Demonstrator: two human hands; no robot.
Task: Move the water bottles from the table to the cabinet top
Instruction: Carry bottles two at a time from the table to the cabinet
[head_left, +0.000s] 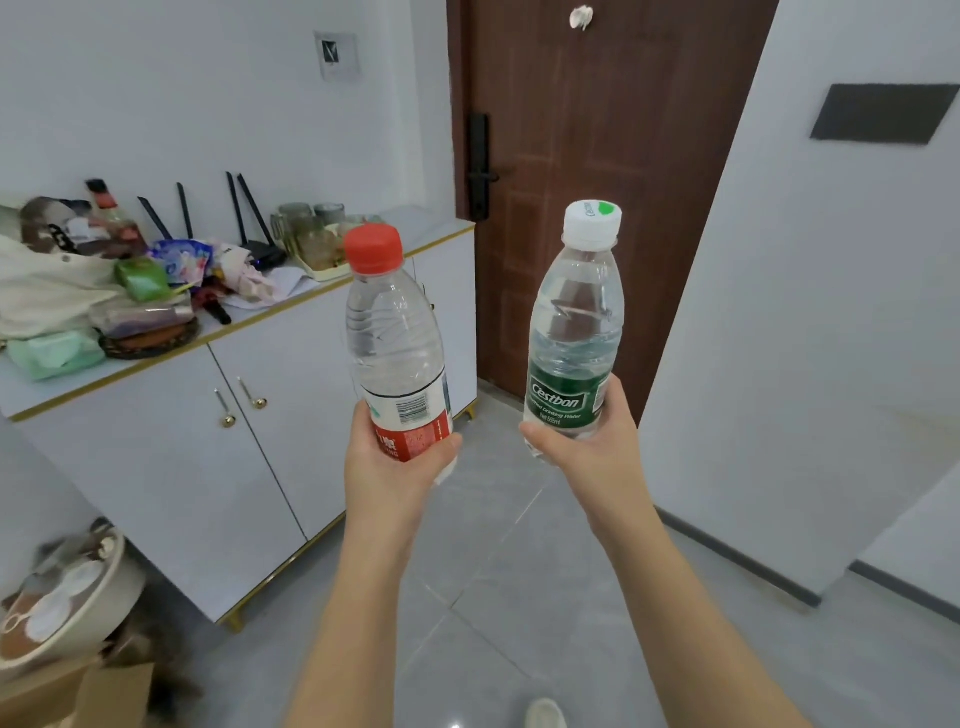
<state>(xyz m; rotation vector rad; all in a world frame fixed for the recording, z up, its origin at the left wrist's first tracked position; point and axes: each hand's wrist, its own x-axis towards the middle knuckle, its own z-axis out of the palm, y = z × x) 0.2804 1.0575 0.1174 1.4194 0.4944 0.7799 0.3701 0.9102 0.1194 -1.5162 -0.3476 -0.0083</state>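
My left hand (387, 475) grips the base of a clear water bottle with a red cap and red label (397, 338), held upright in front of me. My right hand (589, 447) grips the bottom of a second clear bottle with a white cap and green label (574, 332), also upright. Both bottles hang in the air above the grey tiled floor. The white cabinet (249, 415) stands to the left, its top (436, 226) edged in gold. The bottles are to the right of the cabinet front, apart from it.
The cabinet top holds clutter: a cloth bag (47, 291), packets (176, 260), a black router (260, 249), a tray of glasses (317, 249). Its far right end shows bare surface. A brown door (597, 156) is ahead. A bowl (67, 603) and box sit at lower left.
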